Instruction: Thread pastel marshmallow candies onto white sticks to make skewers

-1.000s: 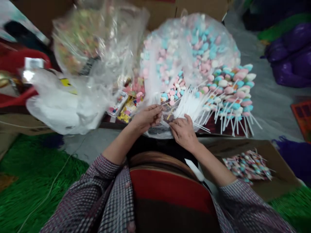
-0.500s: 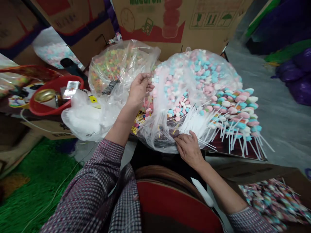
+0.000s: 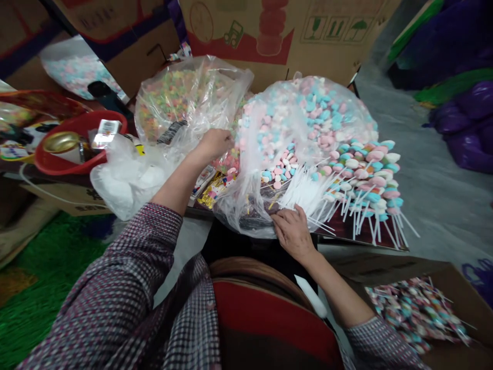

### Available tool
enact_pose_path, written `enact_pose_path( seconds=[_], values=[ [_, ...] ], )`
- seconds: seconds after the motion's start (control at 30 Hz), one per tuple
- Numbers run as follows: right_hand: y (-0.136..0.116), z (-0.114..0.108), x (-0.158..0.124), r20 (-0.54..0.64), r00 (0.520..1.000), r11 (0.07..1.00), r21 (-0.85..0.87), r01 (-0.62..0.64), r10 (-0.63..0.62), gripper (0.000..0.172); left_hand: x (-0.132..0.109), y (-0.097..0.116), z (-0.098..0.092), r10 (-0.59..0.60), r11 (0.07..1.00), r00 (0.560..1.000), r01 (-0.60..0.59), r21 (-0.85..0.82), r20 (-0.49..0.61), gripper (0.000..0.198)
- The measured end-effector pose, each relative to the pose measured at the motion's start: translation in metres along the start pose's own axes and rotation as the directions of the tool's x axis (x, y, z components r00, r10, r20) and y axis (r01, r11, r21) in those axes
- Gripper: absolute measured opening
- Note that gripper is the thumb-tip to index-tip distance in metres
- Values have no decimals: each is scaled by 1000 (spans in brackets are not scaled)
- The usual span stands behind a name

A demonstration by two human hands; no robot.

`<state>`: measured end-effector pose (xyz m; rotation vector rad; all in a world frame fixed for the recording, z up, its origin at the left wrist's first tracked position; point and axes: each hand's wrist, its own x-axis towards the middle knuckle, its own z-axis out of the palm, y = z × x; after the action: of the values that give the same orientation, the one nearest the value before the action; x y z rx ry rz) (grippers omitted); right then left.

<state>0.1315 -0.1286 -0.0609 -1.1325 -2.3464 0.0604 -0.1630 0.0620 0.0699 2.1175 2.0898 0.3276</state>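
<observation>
a dark desk (image 3: 339, 231) carries a clear candy bag (image 3: 308, 118) of pink and blue sweets, loose white sticks (image 3: 304, 190) at its mouth, rows of lollipops (image 3: 370, 169) to the right, and a second bag (image 3: 181, 97) of mixed sweets to the left.

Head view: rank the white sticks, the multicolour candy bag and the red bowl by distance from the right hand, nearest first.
1. sticks: at the fingertips of the right hand, just ahead of it.
2. multicolour candy bag: ahead and to the left.
3. red bowl: far left, past that bag.
</observation>
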Motion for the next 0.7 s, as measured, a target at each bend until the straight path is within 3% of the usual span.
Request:
enact_pose_path(
  seconds=[0.23,0.4,0.5,0.6,0.7],
  values=[
    [-3,-4,1,80,995,998,14,-64,62,26,-9,17,-7,2,998,1000,0,-64,20,36],
    [-1,-6,0,127,988,995,48,-90,83,29,-27,23,-21,-65,990,987,45,-133,-150,40],
    [1,-8,0,156,983,988,99,-118,101,31,-25,19,-19,-132,985,986,119,-123,-101,43],
    [2,-13,2,116,986,984,123,-130,116,29,-21,15,-15,-176,978,984,175,-116,0,38],
    [4,-31,6,25,989,982,114,-148,146,27,-30,18,-22,-155,976,986,142,-166,-67,39]
  ],
)
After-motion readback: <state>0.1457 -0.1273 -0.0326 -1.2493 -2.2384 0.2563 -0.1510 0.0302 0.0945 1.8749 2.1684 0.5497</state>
